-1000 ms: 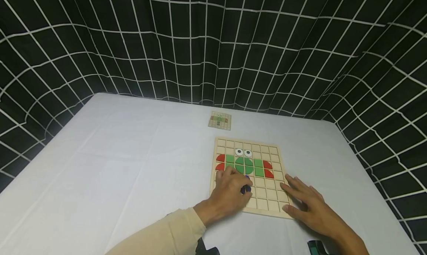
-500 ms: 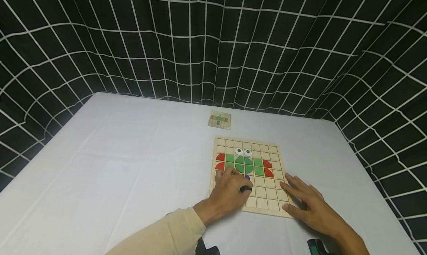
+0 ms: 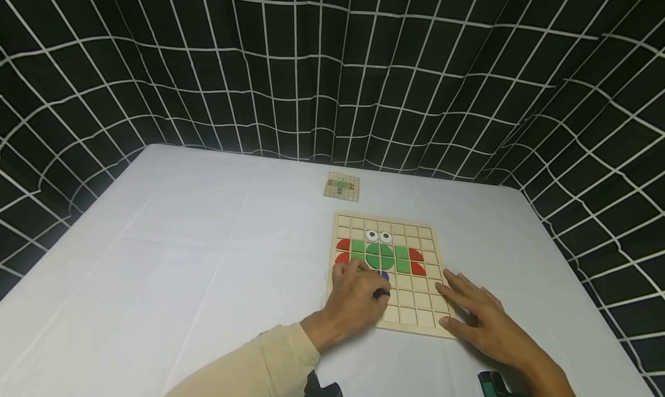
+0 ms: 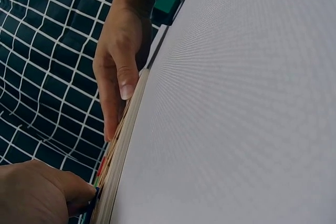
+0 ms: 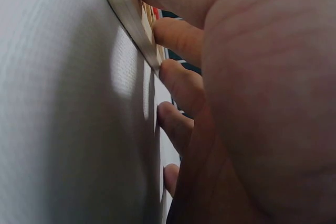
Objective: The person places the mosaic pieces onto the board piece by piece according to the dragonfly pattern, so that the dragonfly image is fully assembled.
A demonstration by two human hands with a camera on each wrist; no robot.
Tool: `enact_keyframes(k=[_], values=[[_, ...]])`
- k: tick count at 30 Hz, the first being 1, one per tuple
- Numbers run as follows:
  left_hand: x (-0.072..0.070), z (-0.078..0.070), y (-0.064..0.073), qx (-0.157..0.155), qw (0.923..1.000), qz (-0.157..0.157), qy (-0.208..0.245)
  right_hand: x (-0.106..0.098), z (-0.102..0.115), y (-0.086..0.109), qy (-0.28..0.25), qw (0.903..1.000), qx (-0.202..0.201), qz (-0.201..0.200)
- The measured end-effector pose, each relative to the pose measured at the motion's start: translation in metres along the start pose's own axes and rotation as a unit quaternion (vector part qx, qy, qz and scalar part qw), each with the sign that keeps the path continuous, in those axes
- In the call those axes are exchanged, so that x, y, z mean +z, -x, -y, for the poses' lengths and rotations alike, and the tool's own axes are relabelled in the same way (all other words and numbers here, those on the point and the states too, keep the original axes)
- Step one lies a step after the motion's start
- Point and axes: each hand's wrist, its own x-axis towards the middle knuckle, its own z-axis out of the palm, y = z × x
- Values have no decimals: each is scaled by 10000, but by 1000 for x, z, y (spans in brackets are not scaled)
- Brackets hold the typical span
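Note:
On the wooden grid board point(image 3: 415, 316), my left hand point(image 3: 355, 299) pinches a small dark blue piece point(image 3: 381, 293) between thumb and index finger. The left wrist view shows that hand point(image 4: 37, 192) low at the left, its fingertips at the board's surface. Just above the pinch lies another blue piece point(image 3: 385, 276), partly covered by the hand. My right hand point(image 3: 483, 322) rests with spread fingers on the board's right edge. In the right wrist view its thumb and fingertips touch the board's side point(image 5: 123, 3), and other fingers reach the cloth.
Green pieces point(image 3: 380, 257), red quarter pieces point(image 3: 417, 255) and two eye discs point(image 3: 372, 235) fill cells further up the board. A small pattern card point(image 3: 342, 187) lies behind it on the white table point(image 3: 182, 229). A black grid-lined curtain point(image 3: 312, 68) surrounds the table.
The dark blue piece has turned slightly in my left fingers, and that hand has shifted a touch to the left. My right hand stays where it was on the board's edge.

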Motion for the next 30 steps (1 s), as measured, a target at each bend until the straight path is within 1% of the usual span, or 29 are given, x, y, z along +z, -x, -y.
enact_keyframes(k=[5, 9, 12, 16, 22, 24, 26, 28, 30], values=[[0, 0, 2, 13, 9999, -44, 108, 1, 0, 2, 50, 10000, -5, -12], [-1, 0, 3, 32, 9994, -316, 160, 2, -1, 5, 93, 9999, -5, -45], [0, 1, 5, -40, 9987, -479, 142, 3, -2, 7, 85, 9999, 100, -5], [2, 3, 8, -153, 9987, -472, 108, 5, -3, 10, -27, 9998, 205, 55], [2, 4, 9, -177, 9984, -528, 107, 9, -3, 7, 46, 9999, 98, -30], [-1, 4, 9, -165, 9982, -549, 181, 10, -2, 6, 14, 9999, 107, -32], [-8, 5, 9, -114, 9979, -576, 271, 10, 0, 5, -32, 9999, 137, -2], [-18, 7, 10, -48, 9974, -612, 368, 9, 2, 5, -33, 10000, 86, -37], [-31, 13, 11, 29, 9970, -685, 365, 6, 3, 6, -5, 9999, 0, -159]])
